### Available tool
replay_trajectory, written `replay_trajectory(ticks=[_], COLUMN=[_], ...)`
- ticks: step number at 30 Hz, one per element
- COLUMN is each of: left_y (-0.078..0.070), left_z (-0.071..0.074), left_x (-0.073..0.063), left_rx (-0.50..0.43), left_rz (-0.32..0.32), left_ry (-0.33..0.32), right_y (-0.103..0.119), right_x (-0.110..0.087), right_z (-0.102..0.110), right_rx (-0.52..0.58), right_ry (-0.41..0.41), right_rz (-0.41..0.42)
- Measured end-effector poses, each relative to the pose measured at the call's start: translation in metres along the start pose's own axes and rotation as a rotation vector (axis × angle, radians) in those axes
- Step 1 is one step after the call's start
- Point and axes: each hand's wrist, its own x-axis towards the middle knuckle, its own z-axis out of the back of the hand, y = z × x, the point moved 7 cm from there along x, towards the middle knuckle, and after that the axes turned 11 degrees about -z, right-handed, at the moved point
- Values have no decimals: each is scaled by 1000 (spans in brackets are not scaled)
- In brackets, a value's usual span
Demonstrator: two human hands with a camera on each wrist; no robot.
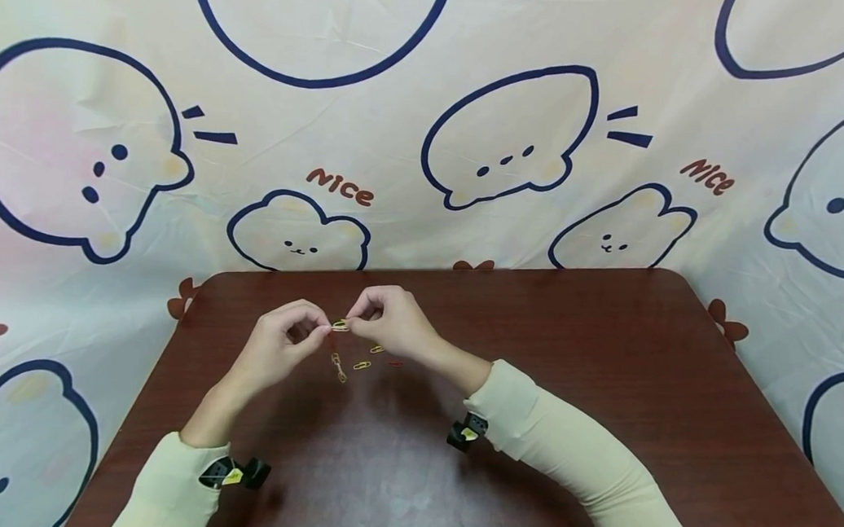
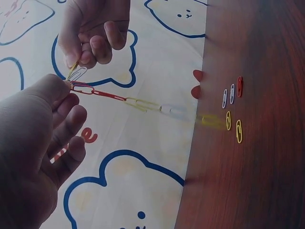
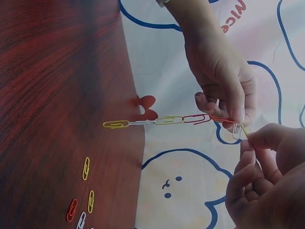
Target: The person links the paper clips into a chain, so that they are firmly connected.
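My left hand (image 1: 272,347) pinches the upper end of a paper clip chain (image 3: 196,118) between thumb and forefinger. From the fingertips the chain runs through red, yellow and white clips to a yellow clip (image 3: 116,124) at its far end. A white paper clip (image 3: 237,130) shows right at the left fingertips. Close beside it, my right hand (image 1: 396,323) pinches a yellow paper clip (image 2: 72,70), which overlaps the white one in the left wrist view. Fingertips hide part of both clips. The hands almost meet above the table.
On the brown table (image 1: 568,388) lie loose paper clips: yellow ones (image 2: 238,131), white ones (image 2: 224,98) and a red one (image 2: 239,86), below the hands. A patterned cloth (image 1: 512,25) hangs behind the table and along its sides.
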Motion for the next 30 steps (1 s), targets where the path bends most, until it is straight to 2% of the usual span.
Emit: replay_trajectory(ticks=[10, 20, 24, 30], left_y=[-1, -4, -3, 2], left_z=[2, 9, 9, 6], left_x=[0, 0, 0, -3], left_rx=[11, 19, 13, 1], left_rz=[14, 12, 23, 42], left_ry=[-16, -66, -56, -5], right_y=[-1, -6, -7, -8], right_x=[2, 2, 2, 2], right_z=[1, 7, 9, 9], right_rx=[-15, -19, -15, -8], right_ry=[-27, -34, -36, -30], right_rz=[-10, -16, -11, -10])
